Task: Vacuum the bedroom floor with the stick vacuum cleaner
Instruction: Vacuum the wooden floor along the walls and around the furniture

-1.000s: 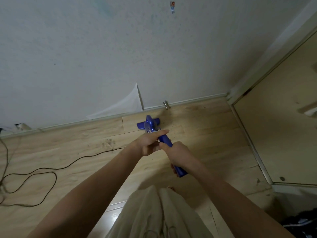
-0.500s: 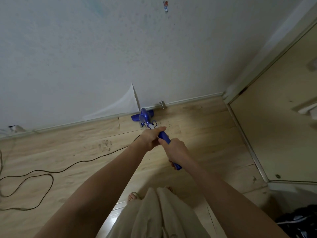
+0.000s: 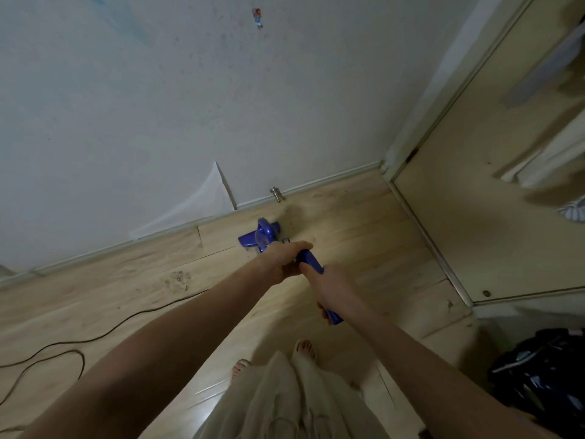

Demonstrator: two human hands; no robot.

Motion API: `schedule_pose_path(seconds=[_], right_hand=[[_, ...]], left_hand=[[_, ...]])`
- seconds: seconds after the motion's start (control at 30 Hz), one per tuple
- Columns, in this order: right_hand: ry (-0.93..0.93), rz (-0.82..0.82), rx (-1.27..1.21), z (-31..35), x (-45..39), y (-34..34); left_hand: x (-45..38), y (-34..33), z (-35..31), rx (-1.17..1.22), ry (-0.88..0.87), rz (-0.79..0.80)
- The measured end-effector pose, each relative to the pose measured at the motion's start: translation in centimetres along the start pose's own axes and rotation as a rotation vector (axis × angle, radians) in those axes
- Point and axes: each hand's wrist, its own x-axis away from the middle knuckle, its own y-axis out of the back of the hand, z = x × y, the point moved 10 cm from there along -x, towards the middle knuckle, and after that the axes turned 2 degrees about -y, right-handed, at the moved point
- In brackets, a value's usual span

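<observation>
Stick vacuum cleaner [image 3: 266, 237] is drawn back slightly from skirting | handle is gripped by left hand [image 3: 281, 259] and right hand [image 3: 329, 288] | debris patch [image 3: 177, 280] is unswept

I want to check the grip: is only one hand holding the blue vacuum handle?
No, both the left hand and the right hand grip the blue vacuum handle.

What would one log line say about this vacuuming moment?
step: vacuuming by wall | left hand: grips vacuum handle | right hand: grips handle | vacuum head: on floor
</observation>
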Motion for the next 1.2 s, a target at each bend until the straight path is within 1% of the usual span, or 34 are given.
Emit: schedule_pose_path(seconds=[0.17,0.33,0.47,0.57,0.67,0.77,0.87,0.97,1.07,1.2], right_hand=[[-0.013,-0.041,-0.134,-1.4,1.4,-2.8],[-0.037,-0.074,-0.174,0.0,-0.3,-5.1],[-0.051,-0.067,-0.13,0.8,-1.2,-6.3],[-0.057,-0.042,-0.117,1.3,-0.6,-5.7],[-0.055,0.003,-0.114,1.4,1.0,-5.1],[-0.043,0.017,-0.094,1.6,1.7,-4.4],[-0.017,-0.022,-0.066,1.9,1.0,-3.8],[-0.036,-0.047,-0.052,0.6,0.5,-4.6],[-0.068,-0.02,-0.056,-1.1,0.9,-5.7],[-0.059,0.047,-0.069,-0.4,1.4,-4.7]], left_hand=[[1.3,0.4,1.4,-0.11,0.019,0.075],[1.1,2.3,0.0,-0.075,-0.008,0.112],[0.2,3.4,-0.1,-0.037,-0.012,0.067],[0.1,3.2,-0.1,-0.027,-0.006,0.135],[0.5,3.2,0.2,-0.066,0.032,0.194],[0.6,3.0,0.6,-0.07,0.043,0.19],[0.3,2.4,0.1,-0.011,0.01,0.169],[-0.4,2.3,0.6,-0.034,-0.002,0.114],[-0.2,2.5,2.0,-0.059,0.029,0.115],[0.0,2.7,1.7,-0.049,0.021,0.155]])
